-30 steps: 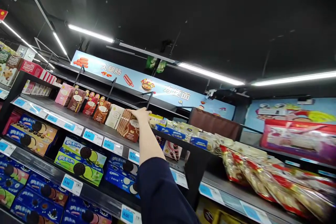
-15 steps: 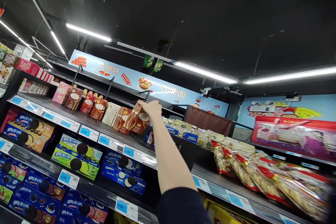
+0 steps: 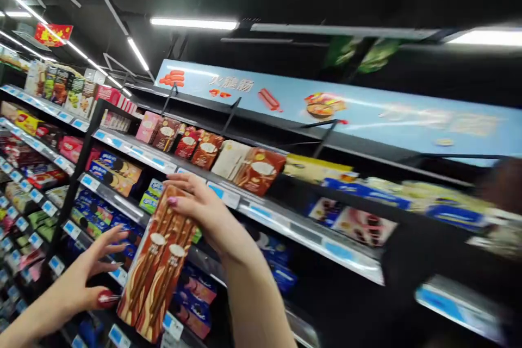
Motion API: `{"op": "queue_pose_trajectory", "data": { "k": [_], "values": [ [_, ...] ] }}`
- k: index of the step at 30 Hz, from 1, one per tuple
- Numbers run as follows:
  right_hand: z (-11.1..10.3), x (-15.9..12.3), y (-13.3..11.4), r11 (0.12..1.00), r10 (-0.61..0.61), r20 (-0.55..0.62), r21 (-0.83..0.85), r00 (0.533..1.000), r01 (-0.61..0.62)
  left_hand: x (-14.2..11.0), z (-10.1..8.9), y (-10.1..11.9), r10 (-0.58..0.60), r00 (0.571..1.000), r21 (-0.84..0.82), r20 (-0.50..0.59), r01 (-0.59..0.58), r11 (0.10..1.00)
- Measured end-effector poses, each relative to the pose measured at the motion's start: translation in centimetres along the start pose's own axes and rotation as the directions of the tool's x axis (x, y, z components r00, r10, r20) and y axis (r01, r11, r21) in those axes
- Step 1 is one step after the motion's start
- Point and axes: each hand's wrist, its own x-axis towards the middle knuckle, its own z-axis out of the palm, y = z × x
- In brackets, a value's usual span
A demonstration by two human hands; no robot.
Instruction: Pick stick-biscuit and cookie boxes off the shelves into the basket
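My right hand (image 3: 207, 215) grips the top of a tall brown box of chocolate biscuit sticks (image 3: 157, 266), held out in front of the shelves. My left hand (image 3: 87, 274) comes up from the lower left with fingers spread, its thumb touching the box's lower left edge. Behind them, on the upper shelf (image 3: 281, 217), stand a matching brown box (image 3: 260, 169), a cream box (image 3: 230, 159) and several red, brown and pink boxes (image 3: 179, 138).
Lower shelves at the left hold blue cookie boxes (image 3: 110, 171) and blue price tags. A blue sign (image 3: 326, 109) with sausage pictures runs above the top shelf. Yellow and blue packs (image 3: 326, 171) lie to the right, blurred by motion.
My right hand has pulled the brown box off the upper shelf and brought it down and toward me. My left hand has come into view. The camera swung left.
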Motion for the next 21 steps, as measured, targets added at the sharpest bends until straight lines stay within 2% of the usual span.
{"op": "queue_pose_trajectory", "data": {
  "k": [3,7,10,14,17,21],
  "values": [
    [4.6,-1.1,2.4,0.998,0.068,0.07,-0.01,0.995,-0.068,-1.1,2.1,0.3,-0.072,0.997,-0.091,0.018,0.073,0.993],
    [8.0,-2.0,5.6,0.992,0.12,0.153,0.024,0.981,-0.125,-3.5,3.6,-0.1,-0.186,0.982,-0.176,-0.032,0.178,0.968],
    [9.6,-2.8,7.8,0.978,0.125,0.182,0.143,0.975,-0.152,-5.5,3.6,-0.3,-0.233,0.967,-0.204,-0.103,0.209,0.956],
    [11.6,-5.0,9.8,0.909,0.128,0.097,0.386,0.987,-0.155,-6.9,3.7,-0.6,-0.231,0.953,-0.222,-0.196,0.186,0.957],
    [12.9,-7.4,10.4,0.862,0.201,0.059,0.464,0.978,-0.205,-7.2,4.2,-0.6,-0.238,0.938,-0.224,-0.251,0.183,0.957],
    [13.3,-9.8,11.3,0.783,0.245,0.071,0.573,0.967,-0.241,-7.7,5.1,0.0,-0.213,0.947,-0.181,-0.239,0.172,0.968]
  ]
}}
